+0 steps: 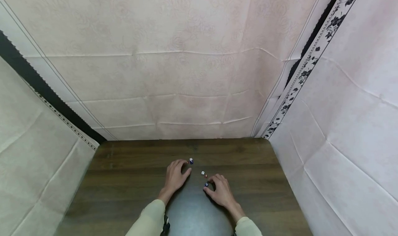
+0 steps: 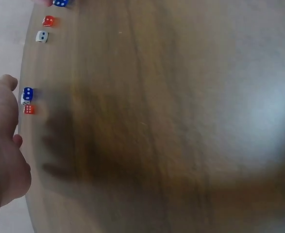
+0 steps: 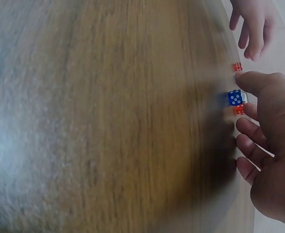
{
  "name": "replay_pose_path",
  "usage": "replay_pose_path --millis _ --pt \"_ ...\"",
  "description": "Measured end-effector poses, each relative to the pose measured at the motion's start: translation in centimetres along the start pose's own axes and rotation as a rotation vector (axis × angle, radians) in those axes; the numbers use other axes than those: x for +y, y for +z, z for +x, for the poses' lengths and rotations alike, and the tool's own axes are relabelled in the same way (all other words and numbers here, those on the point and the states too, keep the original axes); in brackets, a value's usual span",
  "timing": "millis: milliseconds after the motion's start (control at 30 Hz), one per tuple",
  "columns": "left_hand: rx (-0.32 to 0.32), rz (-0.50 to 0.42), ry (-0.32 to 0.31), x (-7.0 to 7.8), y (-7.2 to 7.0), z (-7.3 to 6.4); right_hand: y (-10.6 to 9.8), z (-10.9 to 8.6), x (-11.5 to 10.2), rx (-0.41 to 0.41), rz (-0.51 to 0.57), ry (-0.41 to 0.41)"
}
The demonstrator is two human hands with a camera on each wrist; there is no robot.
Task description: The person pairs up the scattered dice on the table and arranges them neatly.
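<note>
My left hand (image 1: 176,175) is over the table with fingers loosely bent, thumb and forefinger apart. Near its forefinger tip sits a red die (image 2: 28,109). Beside that are a blue die (image 2: 27,93) and a white die (image 2: 25,102), close together. My right hand (image 1: 220,191) is low over the wood, its thumb and forefinger spread on either side of another blue die (image 3: 235,97). A gap shows between the thumb tip and this die. Just beyond it lie a second red die (image 1: 206,176) and a second white die (image 1: 202,172).
The dark wooden table (image 1: 124,180) has a back edge against a pale cloth hanging (image 1: 186,77). More cloth, one piece with a black floral border (image 1: 306,70), flanks the right side. A bright glare patch (image 1: 196,211) shows on the wood between the forearms.
</note>
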State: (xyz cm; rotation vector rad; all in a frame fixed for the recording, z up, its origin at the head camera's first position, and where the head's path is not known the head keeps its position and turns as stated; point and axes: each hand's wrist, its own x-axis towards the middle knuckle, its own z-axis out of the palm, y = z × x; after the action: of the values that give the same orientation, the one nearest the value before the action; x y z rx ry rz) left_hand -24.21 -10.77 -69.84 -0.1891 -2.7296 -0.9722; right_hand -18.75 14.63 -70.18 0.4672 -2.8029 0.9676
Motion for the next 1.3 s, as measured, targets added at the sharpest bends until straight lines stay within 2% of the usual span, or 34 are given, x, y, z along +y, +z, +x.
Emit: replay_pose_path --millis 167,500,1033,1300 --pt "0.018 -0.001 -0.006 0.6 0.4 0.8 0.1 0.2 0.0 0.03 -0.014 -0.026" --pt "0.075 0.017 -0.033 1.0 1.8 1.7 0.1 0.2 -0.2 0.026 0.003 -0.003" --pt "0.044 0.084 -0.101 0.9 2.8 3.1 0.6 0.3 0.2 0.045 -0.001 0.003" --pt "0.055 0.074 -0.156 1.3 3.4 3.6 0.8 0.3 0.3 0.054 -0.017 -0.009"
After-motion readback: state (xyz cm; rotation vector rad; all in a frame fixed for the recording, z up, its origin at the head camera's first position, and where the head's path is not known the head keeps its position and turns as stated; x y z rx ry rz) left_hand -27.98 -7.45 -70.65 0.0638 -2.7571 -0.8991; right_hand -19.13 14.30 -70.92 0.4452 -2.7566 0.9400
